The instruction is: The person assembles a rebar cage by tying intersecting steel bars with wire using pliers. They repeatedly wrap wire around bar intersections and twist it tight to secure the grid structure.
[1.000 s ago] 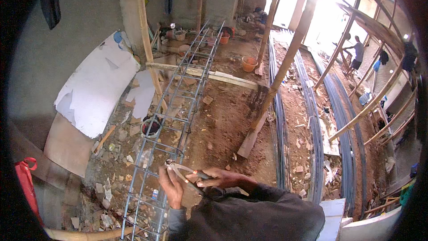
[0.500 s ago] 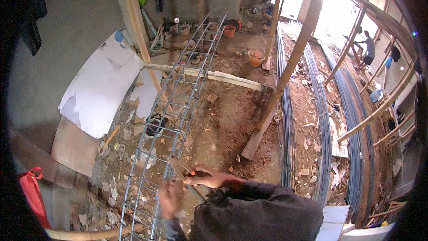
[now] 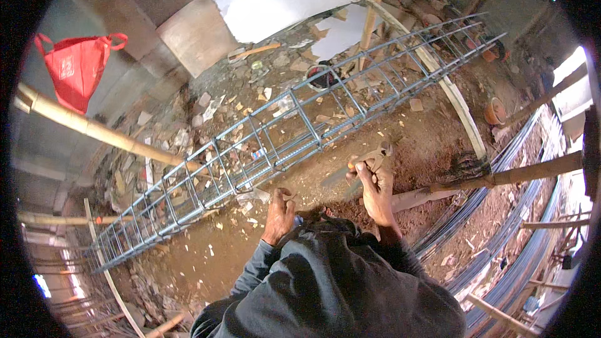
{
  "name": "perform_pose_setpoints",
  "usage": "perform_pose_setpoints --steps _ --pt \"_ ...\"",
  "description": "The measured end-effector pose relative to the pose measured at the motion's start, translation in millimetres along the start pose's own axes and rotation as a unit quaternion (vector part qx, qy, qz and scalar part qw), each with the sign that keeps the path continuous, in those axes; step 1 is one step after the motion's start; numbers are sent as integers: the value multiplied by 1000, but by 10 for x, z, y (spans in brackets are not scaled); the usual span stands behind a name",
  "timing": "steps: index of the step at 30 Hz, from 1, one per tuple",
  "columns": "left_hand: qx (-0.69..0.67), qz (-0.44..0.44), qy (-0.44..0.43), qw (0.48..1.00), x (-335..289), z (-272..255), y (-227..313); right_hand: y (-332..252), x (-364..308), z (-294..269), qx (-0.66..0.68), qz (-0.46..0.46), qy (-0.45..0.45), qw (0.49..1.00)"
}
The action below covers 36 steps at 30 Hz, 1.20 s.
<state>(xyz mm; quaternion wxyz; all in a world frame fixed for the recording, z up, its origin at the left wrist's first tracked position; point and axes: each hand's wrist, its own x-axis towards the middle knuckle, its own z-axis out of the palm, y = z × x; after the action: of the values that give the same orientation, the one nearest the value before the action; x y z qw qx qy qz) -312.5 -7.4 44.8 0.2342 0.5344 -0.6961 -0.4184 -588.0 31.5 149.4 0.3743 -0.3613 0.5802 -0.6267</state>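
Compared with half a second earlier, two changes register: the hands have separated, and the view has rotated. The steel cage (image 3: pixel 320 144), upright in the frame at that time, now runs diagonally from the lower left to the upper right. The left hand (image 3: pixel 280 216), previously close against the right at the tool, now stands well apart from it in the lower centre of the frame, just below the near edge of the cage. Its fingers are curled inward; whether they enclose anything cannot be told. The right hand (image 3: pixel 377 195), right of centre, is closed around the pincers (image 3: pixel 377 155), with the tool head projecting upward beyond the fingers and the blurred handles extending to the left. The gap between the tool's jaws cannot be read reliably. The pincers lie in front of bare soil, below the cage in the frame, and do not appear to touch it. Consequence for the work, as judged: the tool is under the control of the right hand alone and is not engaged on the steel. Reference items: red bag (image 3: pixel 77 70), upper left; white sheet (image 3: pixel 282 0), top centre; dark bucket (image 3: pixel 322 77), behind the cage bars; bar bundles (image 3: pixel 519 238), right side.
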Motion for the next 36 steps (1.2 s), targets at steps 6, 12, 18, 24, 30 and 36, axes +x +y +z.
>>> perform_pose_setpoints --steps 6,12,18,24,30,36 --pt "156 -103 -58 981 -361 -90 -249 -51 372 410 -76 -120 -23 990" --pt "-18 -89 69 993 -607 -210 -244 401 572 958 -147 -95 -35 984" --pt "-57 -116 102 986 -697 -360 -505 1029 664 1248 -305 -188 -29 933" --pt "-664 -225 67 709 -546 -627 -567 1298 583 1252 -449 -252 -17 857" --pt "-750 -239 86 610 -377 -969 -389 1242 477 1362 -417 -190 -12 889" --pt "-735 -219 64 639 -259 -1109 -537 678 66 1601 -397 -195 43 896"
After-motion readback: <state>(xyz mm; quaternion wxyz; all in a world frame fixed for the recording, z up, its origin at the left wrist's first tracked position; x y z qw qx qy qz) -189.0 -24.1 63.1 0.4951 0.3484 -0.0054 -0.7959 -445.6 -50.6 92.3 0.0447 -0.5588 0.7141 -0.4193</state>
